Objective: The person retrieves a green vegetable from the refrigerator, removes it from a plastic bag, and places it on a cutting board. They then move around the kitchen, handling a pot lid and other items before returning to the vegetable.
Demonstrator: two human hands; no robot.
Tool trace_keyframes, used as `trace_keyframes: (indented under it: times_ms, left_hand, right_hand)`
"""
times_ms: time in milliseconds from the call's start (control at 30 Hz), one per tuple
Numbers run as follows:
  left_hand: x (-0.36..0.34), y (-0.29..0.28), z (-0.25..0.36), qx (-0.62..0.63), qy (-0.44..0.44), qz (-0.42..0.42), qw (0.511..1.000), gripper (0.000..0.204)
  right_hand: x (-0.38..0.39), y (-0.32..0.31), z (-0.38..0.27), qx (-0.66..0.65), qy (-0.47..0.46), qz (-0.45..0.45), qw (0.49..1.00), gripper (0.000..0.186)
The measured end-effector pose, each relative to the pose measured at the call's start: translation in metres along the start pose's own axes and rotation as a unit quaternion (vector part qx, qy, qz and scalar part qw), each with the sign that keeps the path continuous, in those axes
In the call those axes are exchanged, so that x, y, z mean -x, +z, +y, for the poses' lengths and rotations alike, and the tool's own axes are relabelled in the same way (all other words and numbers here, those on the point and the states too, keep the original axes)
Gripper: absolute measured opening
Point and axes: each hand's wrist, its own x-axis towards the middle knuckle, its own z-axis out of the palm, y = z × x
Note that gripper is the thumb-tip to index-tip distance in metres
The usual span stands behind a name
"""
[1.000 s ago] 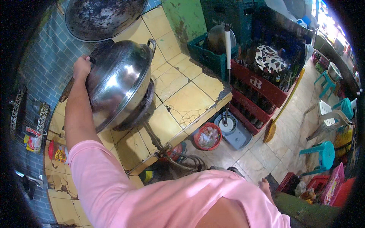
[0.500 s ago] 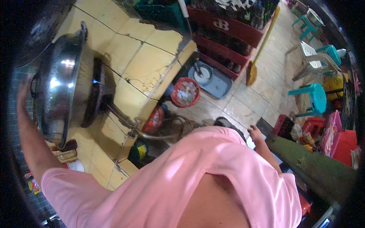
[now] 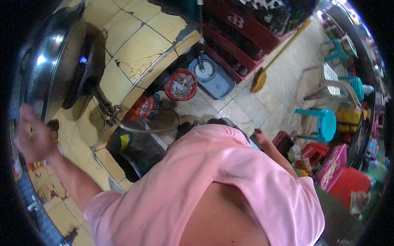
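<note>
Just now the left hand (image 3: 35, 139) had let go of the steel wok (image 3: 49, 69), hovering spread and empty beside it over the lit burner (image 3: 84, 61); the right hand (image 3: 260, 135) hung loose, empty.

Wok (image 3: 47, 61): glossy metal. Counter (image 3: 135, 45): cracked glazed tile. Stool (image 3: 324, 123): smooth plastic.

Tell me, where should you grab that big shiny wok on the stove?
Probably by a rim handle, though none shows clearly here. The wok sits tilted on the lit burner, so reach from the left hand side, away from the flame.
</note>
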Motion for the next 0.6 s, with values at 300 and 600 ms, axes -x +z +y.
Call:
trace_keyframes:
  times_ms: [300, 600]
  left_hand:
    - [0.221, -0.075, 0.336, 0.495, -0.409, -0.337, 0.689, 0.024]
    - [0.243, -0.127, 0.303, 0.42, -0.501, -0.238, 0.719, 0.022]
  right_hand:
    - [-0.169, -0.051, 0.003, 0.288, -0.25, -0.127, 0.916, 0.045]
    - [-0.148, -0.014, -0.207, 0.122, -0.172, -0.159, 0.964, 0.036]
